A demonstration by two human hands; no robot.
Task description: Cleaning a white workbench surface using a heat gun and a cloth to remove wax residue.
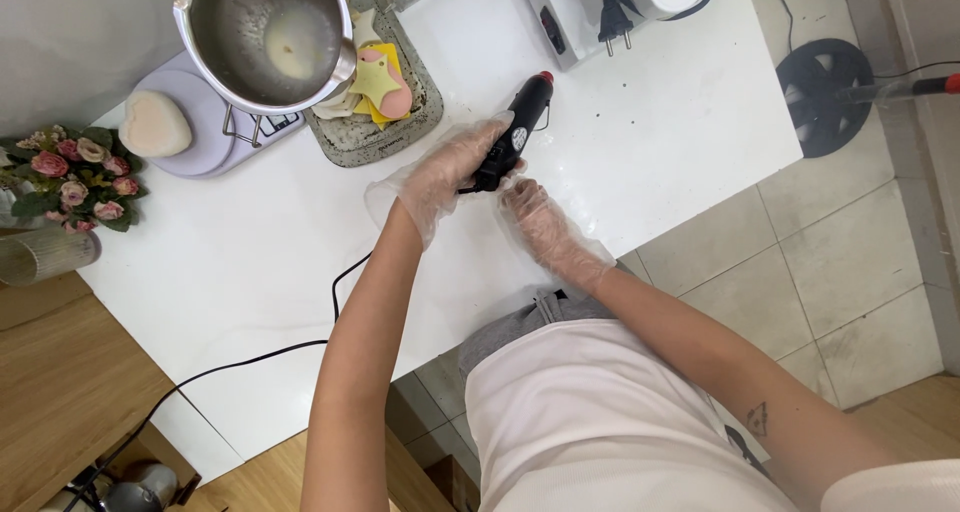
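My left hand (447, 172), in a thin clear disposable glove, was closed around the black heat gun (512, 132), fingers wrapped over the middle of its body. My right hand (540, 222), gloved likewise, sat just below it with fingers loosely curled against the butt end of the tool; whether it gripped the handle or the cable (250, 357) there, I could not tell. The heat gun lay low over the white worktop (650, 122), its red-tipped nozzle pointing up and away from me, toward the grey appliance (600, 2) at the far edge.

Observations on doing this step well, as my judgement: the gloves looked loose and thin, so the fingers ought to be kept back from the nozzle end, on the handle only. The cable ran off the near-left edge of the worktop and should be kept slack and out from under my forearm.

Further out to the left stood a speckled tray (420, 102) carrying yellow and pink star and heart shapes, close to the nozzle's side; a steel pot (265, 37) rested on a lilac scale (205, 132), with a pale heart-shaped piece (153, 124) on it. A small bunch of roses (75, 177) lay at the left edge.
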